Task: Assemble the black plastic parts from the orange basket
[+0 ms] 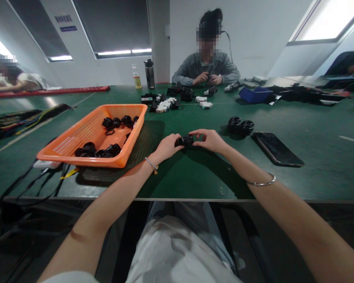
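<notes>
Between my hands, just above the green table (206, 181), is a small black cylindrical part (185, 140). My left hand (167, 147) has its fingers closed on the part's left end. At the other end, my right hand (208, 140) pinches the part between thumb and fingers. An orange perforated basket (124, 157) stands left of my hands, with several black round parts (88, 150) inside. A cluster of similar black parts (240, 126) rests on the table to the right of my right hand.
A phone (277, 148) lies at the right. Further back are white and black pieces (166, 104), a blue item (255, 94), a bottle (136, 78) and a dark flask (149, 74). A person (206, 68) sits opposite. Cables (32, 118) lie left.
</notes>
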